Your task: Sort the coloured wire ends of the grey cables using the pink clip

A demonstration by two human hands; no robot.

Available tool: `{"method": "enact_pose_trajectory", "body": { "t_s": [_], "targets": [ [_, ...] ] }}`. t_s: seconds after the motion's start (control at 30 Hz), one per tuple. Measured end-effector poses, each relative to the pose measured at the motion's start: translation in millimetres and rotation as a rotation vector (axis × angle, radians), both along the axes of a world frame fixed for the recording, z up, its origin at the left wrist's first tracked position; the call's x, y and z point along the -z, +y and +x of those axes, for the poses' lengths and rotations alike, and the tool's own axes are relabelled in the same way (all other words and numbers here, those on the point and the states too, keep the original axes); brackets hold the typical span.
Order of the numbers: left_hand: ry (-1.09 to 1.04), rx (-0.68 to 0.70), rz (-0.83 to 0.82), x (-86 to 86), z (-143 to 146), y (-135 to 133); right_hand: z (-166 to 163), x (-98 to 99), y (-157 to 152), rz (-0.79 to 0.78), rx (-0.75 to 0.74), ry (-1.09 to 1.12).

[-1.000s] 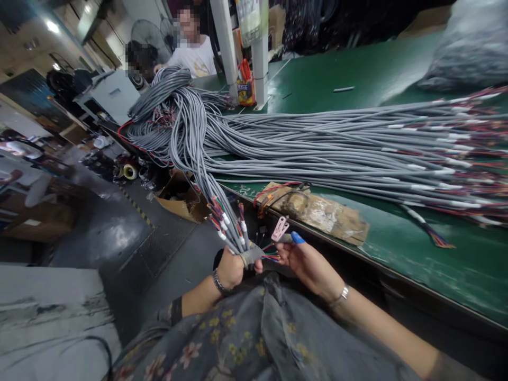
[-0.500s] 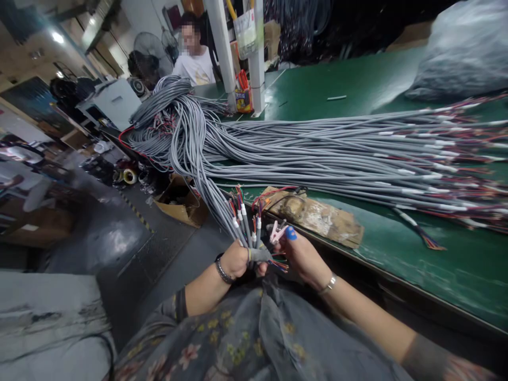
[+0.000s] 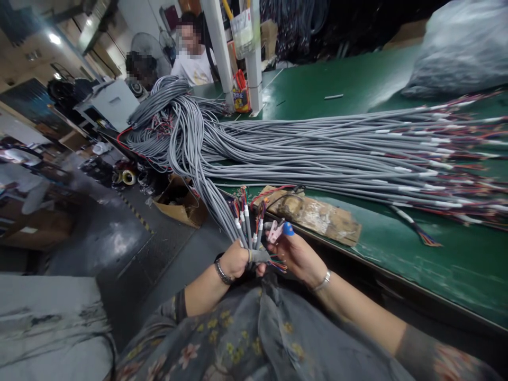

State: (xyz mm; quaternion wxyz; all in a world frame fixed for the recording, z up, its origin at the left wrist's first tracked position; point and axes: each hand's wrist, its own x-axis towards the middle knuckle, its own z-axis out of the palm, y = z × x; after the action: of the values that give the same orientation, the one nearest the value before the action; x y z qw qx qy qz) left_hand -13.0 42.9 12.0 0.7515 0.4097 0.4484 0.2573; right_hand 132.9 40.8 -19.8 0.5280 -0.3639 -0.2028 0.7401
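1. My left hand [image 3: 235,260] is closed around a bundle of round grey cables with white-sleeved, multicoloured wire ends [image 3: 246,221]. The bundle is in front of my body, just off the near edge of the long green table [image 3: 456,264]; its cables run up over that edge to a heap near the table's left end.

2. A grey length with bare-looking coloured wires [image 3: 260,256] crosses the bundle at my fist, its wires fanning right. I cannot tell whether it wraps all the way round.

3. My right hand [image 3: 301,258], with a bright blue cover [image 3: 288,228] on the thumb, pinches a pale pink plastic clip [image 3: 274,231] beside the bundle.

4. I judge the step in hand to be gathering and securing these ends. The next move seems to call for a firm left grip and a careful right pinch, leaving the thin wires unbent.

5. Many grey cables [image 3: 301,151] stretch along the table towards its right end. A stained cardboard strip [image 3: 333,217] lies at the near edge; a bulging translucent plastic bag [image 3: 460,58] fills the far right corner.

6. Beyond the table's far left corner is a co-worker in a white shirt [image 3: 196,67]. An open brown cardboard box [image 3: 177,209] sits below, on the dark floor.
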Motion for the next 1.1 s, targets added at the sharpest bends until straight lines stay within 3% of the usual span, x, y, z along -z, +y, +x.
{"method": "enact_pose_trajectory", "body": {
  "t_s": [0.27, 0.53, 0.87, 1.1],
  "targets": [
    [0.002, -0.018, 0.023, -2.8, -5.6, -7.7, 2.8, -1.2, -1.5, -0.017, -0.020, 0.069],
    [0.000, -0.032, 0.008, -8.0, -5.5, -6.4, 5.6, -4.6, -4.8, 0.082, 0.014, -0.042],
    [-0.051, -0.019, -0.007, -2.4, 1.4, 1.5, 6.1, -7.6, -6.0, 0.023, -0.009, -0.036],
    [-0.059, -0.026, -0.018, -5.2, 0.8, 0.5, 5.1, -5.8, -4.6, 0.085, -0.031, -0.078]
  ]
}}
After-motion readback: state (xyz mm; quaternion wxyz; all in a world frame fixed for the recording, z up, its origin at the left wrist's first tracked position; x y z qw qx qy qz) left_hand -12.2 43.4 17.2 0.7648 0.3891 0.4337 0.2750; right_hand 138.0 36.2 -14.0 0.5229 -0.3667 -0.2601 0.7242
